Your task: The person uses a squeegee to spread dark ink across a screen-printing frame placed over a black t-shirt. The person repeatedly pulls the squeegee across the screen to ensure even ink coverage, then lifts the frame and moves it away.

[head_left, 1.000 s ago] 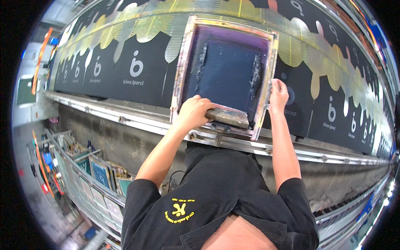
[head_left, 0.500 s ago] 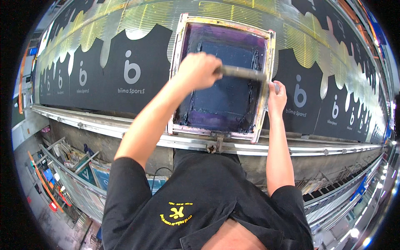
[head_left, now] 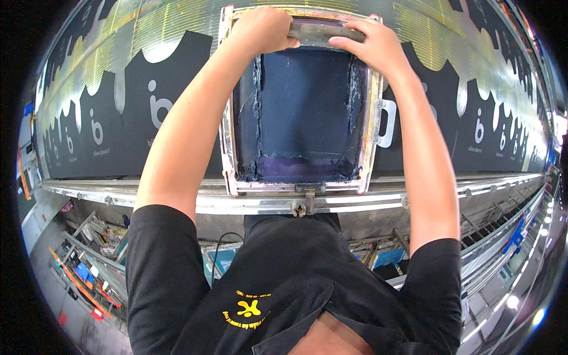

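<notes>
A metal-framed printing screen point(head_left: 227, 142) with dark mesh lies flat on a long print table. Both arms reach over it to its far end. My left hand point(head_left: 260, 28) and my right hand point(head_left: 374, 46) grip a grey squeegee point(head_left: 322, 31) held across the far edge of the mesh. Thick dark ink lines the inner sides of the frame, and a purple band of ink point(head_left: 296, 168) sits at the near end. A white handle point(head_left: 387, 123) sticks out of the frame's right side.
Black cut fabric pieces point(head_left: 118, 118) with white printed marks lie in a row on the table either side of the screen. A metal rail point(head_left: 177, 198) runs along the table's near edge. Racks with coloured items point(head_left: 89, 260) stand below left.
The squeegee has travelled from the near end of the screen to the far end. My right hand left the frame's right side and joined my left hand on the squeegee.
</notes>
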### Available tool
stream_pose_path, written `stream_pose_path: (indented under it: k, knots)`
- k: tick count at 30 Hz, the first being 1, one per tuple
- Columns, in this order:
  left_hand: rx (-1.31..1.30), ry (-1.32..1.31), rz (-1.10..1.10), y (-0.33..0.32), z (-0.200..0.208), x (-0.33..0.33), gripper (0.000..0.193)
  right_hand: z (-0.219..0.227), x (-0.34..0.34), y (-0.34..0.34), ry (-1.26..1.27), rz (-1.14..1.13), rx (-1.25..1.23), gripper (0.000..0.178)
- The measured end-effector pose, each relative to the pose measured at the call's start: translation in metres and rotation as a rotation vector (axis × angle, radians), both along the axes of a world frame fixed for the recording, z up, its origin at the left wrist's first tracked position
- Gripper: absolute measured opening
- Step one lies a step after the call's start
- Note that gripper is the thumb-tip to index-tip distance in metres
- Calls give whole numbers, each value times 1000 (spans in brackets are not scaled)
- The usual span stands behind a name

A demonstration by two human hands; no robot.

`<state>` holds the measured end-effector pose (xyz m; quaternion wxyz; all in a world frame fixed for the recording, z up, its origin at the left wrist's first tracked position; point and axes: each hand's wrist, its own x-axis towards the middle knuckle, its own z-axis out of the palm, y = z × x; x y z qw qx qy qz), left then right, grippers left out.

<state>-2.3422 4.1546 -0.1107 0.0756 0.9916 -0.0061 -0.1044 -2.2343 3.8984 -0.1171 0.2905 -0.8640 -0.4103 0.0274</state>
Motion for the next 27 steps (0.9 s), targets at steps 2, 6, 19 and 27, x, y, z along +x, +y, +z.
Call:
stream_pose_path:
  k: [2,6,19,27]
  knots:
    - [8,-19,22,-2,-3,-1,49,-12,8,17,82,114,-279,55]
    - [16,-32,27,-19,-13,-36,47,-16,-44,7,-27,-51,-358,51]
    - [-168,-126,155,-167,-23,-315,55,-15,-293,-142,-45,108,-136,49]
    - [-304,218,82,-150,55,-290,33,35,-278,-150,159,237,-242,43]
